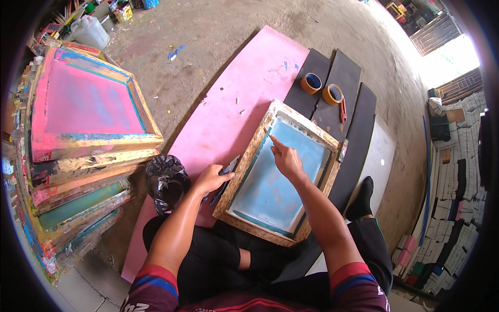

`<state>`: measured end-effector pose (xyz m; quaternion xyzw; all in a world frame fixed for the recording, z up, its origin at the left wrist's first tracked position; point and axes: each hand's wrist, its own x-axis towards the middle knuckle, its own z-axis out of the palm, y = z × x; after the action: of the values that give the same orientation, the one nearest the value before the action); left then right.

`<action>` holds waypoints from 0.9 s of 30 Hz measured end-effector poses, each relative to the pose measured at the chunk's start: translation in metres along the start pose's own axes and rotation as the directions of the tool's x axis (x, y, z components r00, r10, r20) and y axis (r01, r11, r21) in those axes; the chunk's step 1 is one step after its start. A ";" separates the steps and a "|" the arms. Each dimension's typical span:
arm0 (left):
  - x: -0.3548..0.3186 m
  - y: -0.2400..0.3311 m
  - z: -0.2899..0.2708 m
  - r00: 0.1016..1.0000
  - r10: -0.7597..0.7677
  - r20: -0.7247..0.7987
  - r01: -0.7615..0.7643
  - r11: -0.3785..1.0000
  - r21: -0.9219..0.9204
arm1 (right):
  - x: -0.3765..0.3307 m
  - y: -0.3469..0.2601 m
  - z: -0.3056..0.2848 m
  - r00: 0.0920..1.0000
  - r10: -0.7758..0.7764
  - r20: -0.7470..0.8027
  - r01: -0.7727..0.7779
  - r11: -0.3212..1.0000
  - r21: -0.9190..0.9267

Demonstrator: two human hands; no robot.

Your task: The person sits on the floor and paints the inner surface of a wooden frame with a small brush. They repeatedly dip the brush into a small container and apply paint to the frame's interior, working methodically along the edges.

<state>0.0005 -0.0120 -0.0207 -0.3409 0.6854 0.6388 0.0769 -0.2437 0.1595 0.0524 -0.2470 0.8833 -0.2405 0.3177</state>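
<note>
Bare concrete floor (pixel 223 31) carries a pink sheet (pixel 234 99) where the wooden screen frame (pixel 248 156) lies, left hand (pixel 212 178) clenched around a dark scraper (pixel 227 169) at its edge, right hand (pixel 285 157) released, forefinger pressing the blue mesh (pixel 280 182), which risks tearing.

Worn on the head, looking steeply down over the lap at close range. Wooden screen frame (pixel 275 174) near centre, pink sheet (pixel 228 119) running toward eleven o'clock, stacked frames (pixel 78 151) at nine o'clock. Fisheye bending at the rim; forearms entering from six o'clock. Only one view.
</note>
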 end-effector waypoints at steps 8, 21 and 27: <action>0.008 -0.007 -0.001 0.998 -0.022 0.056 0.021 0.999 0.035 | 0.022 0.037 0.004 0.993 -0.115 0.027 0.105 0.962 0.252; 0.001 -0.001 -0.003 0.997 -0.055 0.055 0.054 0.998 0.014 | 0.016 0.027 -0.003 0.972 -0.229 -0.054 0.219 0.964 -0.150; 0.009 -0.008 0.001 0.998 -0.011 0.063 0.011 1.000 0.010 | 0.027 0.042 -0.003 0.987 -0.159 -0.013 0.160 0.979 0.126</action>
<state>-0.0020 -0.0138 -0.0317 -0.3242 0.6837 0.6455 0.1034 -0.2756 0.1766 0.0180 -0.2960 0.8440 -0.3214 0.3110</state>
